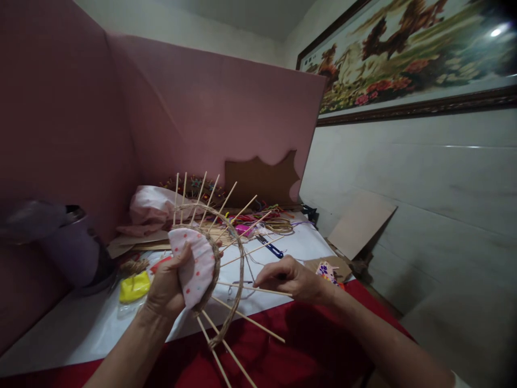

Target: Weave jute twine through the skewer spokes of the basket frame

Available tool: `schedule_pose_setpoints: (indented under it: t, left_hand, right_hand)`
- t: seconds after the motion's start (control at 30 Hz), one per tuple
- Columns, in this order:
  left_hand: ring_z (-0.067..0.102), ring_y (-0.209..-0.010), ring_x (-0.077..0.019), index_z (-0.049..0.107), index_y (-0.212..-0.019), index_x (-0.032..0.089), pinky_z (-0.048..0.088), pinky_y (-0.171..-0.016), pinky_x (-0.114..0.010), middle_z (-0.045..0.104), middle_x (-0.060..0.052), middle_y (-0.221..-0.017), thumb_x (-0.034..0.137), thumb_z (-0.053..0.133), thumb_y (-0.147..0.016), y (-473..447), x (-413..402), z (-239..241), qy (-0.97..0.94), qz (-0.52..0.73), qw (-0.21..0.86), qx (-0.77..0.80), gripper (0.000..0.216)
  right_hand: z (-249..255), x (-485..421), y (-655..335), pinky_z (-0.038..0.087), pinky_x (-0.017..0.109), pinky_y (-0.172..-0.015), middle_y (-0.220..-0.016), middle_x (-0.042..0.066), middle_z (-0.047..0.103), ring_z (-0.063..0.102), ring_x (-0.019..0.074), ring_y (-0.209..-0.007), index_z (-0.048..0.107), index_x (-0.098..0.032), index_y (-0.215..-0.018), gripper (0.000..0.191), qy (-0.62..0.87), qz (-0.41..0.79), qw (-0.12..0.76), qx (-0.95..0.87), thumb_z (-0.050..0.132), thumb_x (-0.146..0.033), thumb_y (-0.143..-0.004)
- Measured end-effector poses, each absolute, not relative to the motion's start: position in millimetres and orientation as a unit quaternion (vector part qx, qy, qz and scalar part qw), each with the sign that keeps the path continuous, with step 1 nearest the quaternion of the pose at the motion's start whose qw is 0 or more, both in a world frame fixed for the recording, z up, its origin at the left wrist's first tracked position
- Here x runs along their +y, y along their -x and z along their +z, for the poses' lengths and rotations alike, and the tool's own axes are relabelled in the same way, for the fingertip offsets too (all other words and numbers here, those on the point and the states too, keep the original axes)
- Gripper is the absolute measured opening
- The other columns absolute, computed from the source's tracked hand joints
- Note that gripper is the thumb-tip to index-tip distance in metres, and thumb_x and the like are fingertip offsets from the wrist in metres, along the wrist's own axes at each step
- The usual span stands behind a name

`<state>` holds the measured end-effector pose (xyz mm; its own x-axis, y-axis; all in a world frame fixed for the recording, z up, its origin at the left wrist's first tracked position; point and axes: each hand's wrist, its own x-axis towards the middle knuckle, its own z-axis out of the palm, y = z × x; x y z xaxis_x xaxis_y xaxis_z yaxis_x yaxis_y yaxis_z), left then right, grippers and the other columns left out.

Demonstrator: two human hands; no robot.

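Note:
My left hand grips a round disc covered in white dotted fabric, held upright over the table's near edge. Thin wooden sticks fan out from its rim like spokes. Brown jute twine is woven around the sticks in a ring, with a loose loop hanging wider. My right hand is pinched closed just right of the disc, touching one stick and apparently holding the twine end.
A white sheet covers the table over a red cloth. On it lie a yellow item, a pink bag, blue-handled scissors, coloured cords and cardboard pieces. A pink partition stands behind.

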<state>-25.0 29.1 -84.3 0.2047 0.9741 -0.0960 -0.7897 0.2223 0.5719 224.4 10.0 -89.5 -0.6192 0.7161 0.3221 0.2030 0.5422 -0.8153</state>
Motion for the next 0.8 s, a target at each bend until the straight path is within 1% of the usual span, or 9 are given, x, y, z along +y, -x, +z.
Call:
schedule_pose_setpoints:
  t: [0.13,0.23,0.33,0.47,0.53,0.63,0.7,0.77,0.8]
  left_hand:
    - [0.069,-0.064,-0.0229,0.066,-0.083,0.013,0.057,-0.061,-0.036,0.072,-0.012,-0.075,0.011,0.042,-0.084,23.9,28.1,-82.6,-0.189,0.591,0.750,0.230,0.024]
    - [0.069,-0.064,-0.0237,0.066,-0.089,0.013,0.058,-0.060,-0.038,0.072,-0.012,-0.075,0.012,0.043,-0.085,23.4,28.1,-81.2,-0.173,0.599,0.744,0.239,0.024]
    - [0.069,-0.064,-0.0232,0.064,-0.094,0.013,0.058,-0.059,-0.038,0.072,-0.011,-0.073,0.012,0.041,-0.086,22.3,28.7,-78.5,-0.158,0.622,0.727,0.246,0.025]
    - [0.069,-0.063,-0.0210,0.063,-0.096,0.012,0.058,-0.058,-0.035,0.072,-0.010,-0.071,0.009,0.040,-0.086,20.2,30.6,-76.0,-0.149,0.652,0.698,0.256,0.025]
    - [0.069,-0.062,-0.0216,0.063,-0.096,0.011,0.058,-0.057,-0.036,0.072,-0.010,-0.072,0.009,0.043,-0.084,19.4,31.2,-76.0,-0.158,0.652,0.691,0.268,0.023]
    - [0.069,-0.061,-0.0224,0.064,-0.095,0.010,0.058,-0.057,-0.036,0.072,-0.011,-0.073,0.010,0.046,-0.083,19.0,31.3,-76.1,-0.171,0.657,0.679,0.279,0.021]
    - [0.068,-0.060,-0.0228,0.065,-0.094,0.010,0.058,-0.055,-0.036,0.072,-0.011,-0.072,0.008,0.047,-0.082,19.0,31.1,-75.6,-0.175,0.660,0.673,0.283,0.022]
    - [0.068,-0.058,-0.0226,0.065,-0.093,0.010,0.058,-0.053,-0.035,0.072,-0.011,-0.071,0.007,0.047,-0.081,18.9,31.1,-75.0,-0.178,0.663,0.669,0.285,0.022]
    - [0.068,-0.057,-0.0223,0.066,-0.093,0.010,0.058,-0.052,-0.034,0.072,-0.011,-0.070,0.007,0.047,-0.081,18.6,31.1,-74.9,-0.181,0.665,0.667,0.285,0.022]
  right_hand:
    - [-95.9,11.3,-220.4,0.041,0.020,-0.055,-0.075,0.005,0.067,0.055,0.0091,-0.063,0.069,-0.012,-0.087,0.017,0.281,0.393,0.352,-0.802,0.058,-0.022,-0.078]
    - [-102.9,11.9,-217.2,0.042,0.020,-0.053,-0.072,0.005,0.067,0.055,0.0090,-0.060,0.069,-0.011,-0.085,0.019,0.301,0.397,0.378,-0.780,0.061,-0.027,-0.078]
    - [-111.8,9.4,-211.9,0.046,0.023,-0.058,-0.076,0.007,0.070,0.060,0.0121,-0.065,0.070,-0.011,-0.085,0.022,0.320,0.388,0.407,-0.762,0.063,-0.030,-0.077]
    - [-118.7,2.2,-206.7,0.050,0.024,-0.063,-0.083,0.010,0.072,0.066,0.0157,-0.072,0.071,-0.014,-0.089,0.020,0.308,0.333,0.439,-0.775,0.061,-0.028,-0.079]
    - [-116.3,-0.5,-209.8,0.051,0.024,-0.066,-0.087,0.010,0.072,0.068,0.0162,-0.076,0.070,-0.015,-0.094,0.020,0.297,0.301,0.420,-0.803,0.059,-0.025,-0.081]
    - [-107.1,-1.1,-223.0,0.050,0.023,-0.069,-0.092,0.010,0.072,0.067,0.0148,-0.079,0.066,-0.016,-0.105,0.025,0.286,0.242,0.358,-0.855,0.053,-0.021,-0.084]
    - [-100.2,-1.3,-233.2,0.047,0.021,-0.062,-0.085,0.009,0.073,0.066,0.0125,-0.069,0.065,-0.015,-0.107,0.027,0.294,0.189,0.313,-0.883,0.051,-0.020,-0.085]
    - [-94.1,-4.1,-239.5,0.041,0.019,-0.054,-0.071,0.006,0.072,0.061,0.0099,-0.055,0.067,-0.016,-0.104,0.025,0.325,0.137,0.276,-0.894,0.052,-0.021,-0.085]
    - [-91.6,-6.8,-240.1,0.038,0.019,-0.052,-0.066,0.004,0.070,0.058,0.0091,-0.051,0.068,-0.016,-0.100,0.023,0.346,0.116,0.263,-0.893,0.052,-0.021,-0.085]
